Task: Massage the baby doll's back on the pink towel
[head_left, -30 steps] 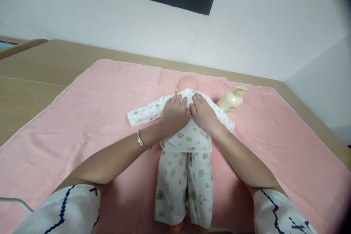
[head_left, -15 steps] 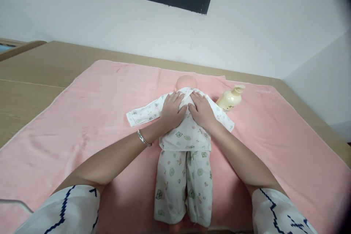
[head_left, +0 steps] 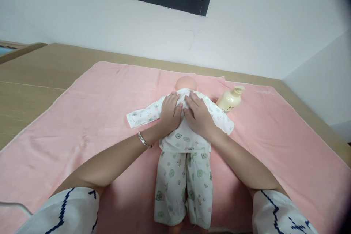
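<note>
A baby doll (head_left: pixel 186 82) lies stretched out on a pink blanket (head_left: pixel 109 91), its bald head toward the wall. It wears a white patterned top (head_left: pixel 189 140) and matching trousers (head_left: pixel 183 186), with both sleeves spread sideways. My left hand (head_left: pixel 170 112) rests flat on the left side of the doll's upper body, fingers extended. On the right side of the same top lies my right hand (head_left: pixel 199 116), also flat with fingers out. Both hands touch the cloth and grip nothing. The doll's face is not visible.
A cream pump bottle (head_left: pixel 229 99) is beside the doll's right-hand sleeve, leaning on the blanket. The wooden surface (head_left: pixel 30 80) shows around the blanket. Behind it rises a white wall (head_left: pixel 153 33) with a dark window frame (head_left: pixel 186 2). A grey cable (head_left: pixel 16 204) runs at lower left.
My right hand has slid slightly left across the top, closing in on my left hand. The cloth at the upper back looks smoother. The doll and bottle stay in place.
</note>
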{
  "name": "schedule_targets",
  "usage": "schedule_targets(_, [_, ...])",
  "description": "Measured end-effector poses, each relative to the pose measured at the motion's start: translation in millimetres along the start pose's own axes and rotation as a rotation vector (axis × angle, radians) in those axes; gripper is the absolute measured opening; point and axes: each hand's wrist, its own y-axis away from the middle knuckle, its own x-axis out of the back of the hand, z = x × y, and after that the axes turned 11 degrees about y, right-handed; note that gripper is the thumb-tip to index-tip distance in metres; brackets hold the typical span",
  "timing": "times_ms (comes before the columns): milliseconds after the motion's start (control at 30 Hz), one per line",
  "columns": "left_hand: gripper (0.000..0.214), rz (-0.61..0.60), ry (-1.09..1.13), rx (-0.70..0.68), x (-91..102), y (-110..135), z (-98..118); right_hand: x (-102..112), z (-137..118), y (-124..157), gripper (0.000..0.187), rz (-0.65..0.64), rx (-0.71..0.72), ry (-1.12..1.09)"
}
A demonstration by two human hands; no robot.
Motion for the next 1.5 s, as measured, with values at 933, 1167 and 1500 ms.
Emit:
schedule_targets(933, [0.043,-0.158,-0.132,-0.253,9.3,-3.4,17.8,69.9,-6.6,19.6,0.043,0.237,0.044,0.011])
schedule_targets(1167, [0.044,-0.297,-0.247,-0.166,9.2,-2.2,47.1,138.3,6.8,52.1,0.044,0.391,-0.076,0.024])
schedule_targets(1500, [0.037,-0.614,0.620,0.253,-18.5,-34.1,132.3,159.2,41.6,60.5,0.056,-0.076,-0.084,0.187])
